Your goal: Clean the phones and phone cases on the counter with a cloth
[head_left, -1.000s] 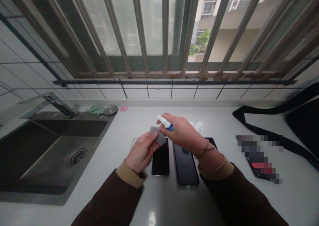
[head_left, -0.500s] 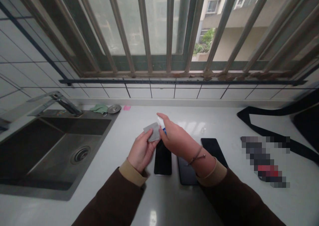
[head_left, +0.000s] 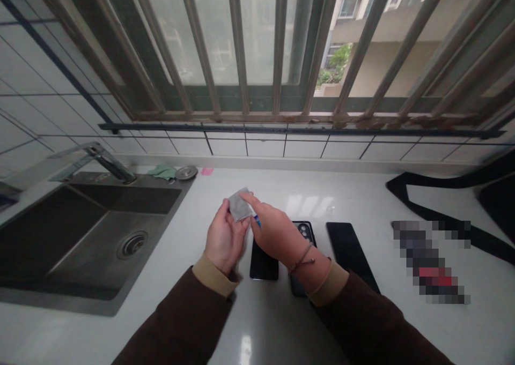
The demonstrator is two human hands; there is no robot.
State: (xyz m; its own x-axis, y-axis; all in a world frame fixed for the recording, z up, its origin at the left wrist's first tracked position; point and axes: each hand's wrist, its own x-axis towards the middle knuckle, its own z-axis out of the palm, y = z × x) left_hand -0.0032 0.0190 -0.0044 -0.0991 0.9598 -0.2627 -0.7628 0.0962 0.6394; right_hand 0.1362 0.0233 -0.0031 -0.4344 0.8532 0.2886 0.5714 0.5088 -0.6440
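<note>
My left hand [head_left: 226, 241] holds a small grey square cloth [head_left: 240, 206] by its edge, thumb on the left side and fingers beneath. Close against it, my right hand [head_left: 277, 231] is closed around a small white and blue thing [head_left: 257, 220], mostly hidden by the fingers; its kind is unclear. The right forefinger reaches onto the cloth. Below the hands a black phone [head_left: 264, 263] lies flat on the white counter. A black phone case [head_left: 298, 286] with camera holes is partly covered by my right wrist, and a second black slab like a phone [head_left: 352, 252] lies right of it.
A steel sink [head_left: 104, 258] with a tap [head_left: 110, 164] is on the left. Beside it lie a green cloth [head_left: 163, 171], a metal drain cover [head_left: 186, 172] and a pink slip [head_left: 206, 171]. A black strap [head_left: 438, 209] and a blurred-out item [head_left: 430, 263] lie right.
My right hand has shifted left, its forefinger now over the grey cloth. The cloth has tilted and moved slightly up and left, and more of the phone case shows.
</note>
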